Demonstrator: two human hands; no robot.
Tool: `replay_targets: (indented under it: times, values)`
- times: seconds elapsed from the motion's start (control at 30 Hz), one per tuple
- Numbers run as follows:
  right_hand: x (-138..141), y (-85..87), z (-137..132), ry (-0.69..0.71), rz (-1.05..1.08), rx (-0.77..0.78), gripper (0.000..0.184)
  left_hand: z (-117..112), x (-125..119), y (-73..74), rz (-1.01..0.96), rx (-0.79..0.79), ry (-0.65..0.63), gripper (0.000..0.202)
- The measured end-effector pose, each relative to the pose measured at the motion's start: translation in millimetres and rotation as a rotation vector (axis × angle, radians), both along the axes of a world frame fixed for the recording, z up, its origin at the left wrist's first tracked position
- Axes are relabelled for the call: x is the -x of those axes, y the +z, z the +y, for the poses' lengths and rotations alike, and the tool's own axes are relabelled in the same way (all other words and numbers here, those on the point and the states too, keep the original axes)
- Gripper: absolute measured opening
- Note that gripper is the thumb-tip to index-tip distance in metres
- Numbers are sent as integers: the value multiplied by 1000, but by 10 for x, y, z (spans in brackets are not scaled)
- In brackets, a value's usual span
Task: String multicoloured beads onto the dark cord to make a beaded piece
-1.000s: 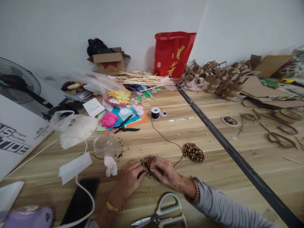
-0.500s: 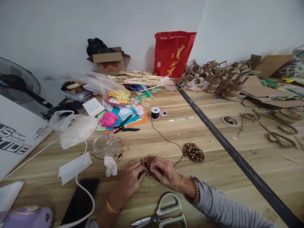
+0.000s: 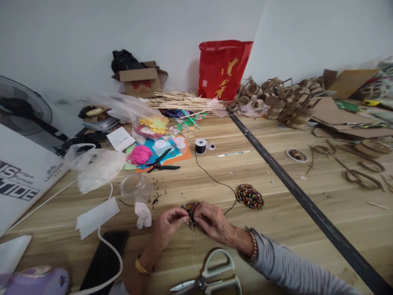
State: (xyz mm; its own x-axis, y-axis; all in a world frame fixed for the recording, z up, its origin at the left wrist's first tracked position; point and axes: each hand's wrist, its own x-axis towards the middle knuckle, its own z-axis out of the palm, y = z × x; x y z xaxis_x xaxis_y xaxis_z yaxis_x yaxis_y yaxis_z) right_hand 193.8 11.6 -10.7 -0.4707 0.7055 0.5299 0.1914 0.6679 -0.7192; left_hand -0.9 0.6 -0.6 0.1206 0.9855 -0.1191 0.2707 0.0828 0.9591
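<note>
A small cluster of multicoloured beads (image 3: pixel 190 208) lies on the table between my hands. My left hand (image 3: pixel 168 226) is at its left edge, thumb and forefinger pinched together; what they hold is too small to tell. On the other side my right hand (image 3: pixel 212 221) grips the right edge of the beads with closed fingertips, partly covering them. A thin pale thread (image 3: pixel 194 246) runs from the beads toward me. Scissors with pale green handles (image 3: pixel 219 268) lie just in front of my wrists. A coiled string of coloured beads (image 3: pixel 250 196) rests to the right.
A spool of black cord (image 3: pixel 200 146) stands beyond my hands, its cord trailing toward the beads. Pruning shears (image 3: pixel 159 163), pink yarn (image 3: pixel 139 155) and a crumpled tissue (image 3: pixel 143 215) lie left. A small dish (image 3: pixel 297 155) sits right, with woven baskets (image 3: pixel 288 106) behind.
My left hand has turned and shifted slightly, its thumb and forefinger now stretched toward the beads in a pinch. My right hand stays almost where it was.
</note>
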Motion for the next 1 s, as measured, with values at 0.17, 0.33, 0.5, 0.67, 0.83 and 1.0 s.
replay_targets:
  times: [0.17,0.33,0.5,0.67,0.83,1.0]
  values:
    - [-3,23,-4,-1,7,3,15,23,13,50,-76,91,-3,16]
    - [-10,40,-3,0,-3,-4,16,14,15,63,-103,93,-20,20]
    - [-12,23,-6,4,3,-10,15,24,27,42,-110,83,-20,18]
    - [-14,11,-13,24,11,-16,14,47,43,-14,-127,64,-38,16]
    - [-18,23,-13,40,-11,-15,14,46,37,-14,-107,49,-60,16]
    - [-18,19,-12,44,-45,-14,15,26,22,48,-101,62,-57,13]
